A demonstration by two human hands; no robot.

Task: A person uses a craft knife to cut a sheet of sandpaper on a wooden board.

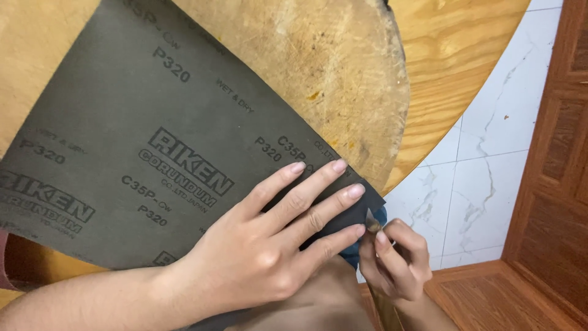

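A large dark grey sandpaper sheet (153,116) lies printed back up across a round worn wooden board (331,61). Its near right corner hangs past the table edge. My left hand (269,245) lies on that corner with its fingers stretched flat on top. Its thumb is hidden, seemingly under the sheet. My right hand (392,257) is just right of the corner and below it. Its fingertips are pinched on a small brown piece (371,225) that touches the sheet's edge. I cannot tell what that piece is. Something blue (381,216) shows under the corner.
The board rests on a round light wooden table (453,55), whose curved edge runs down towards my hands. White marble-patterned floor tiles (484,165) lie to the right. Reddish-brown wooden panelling (557,159) stands at the far right.
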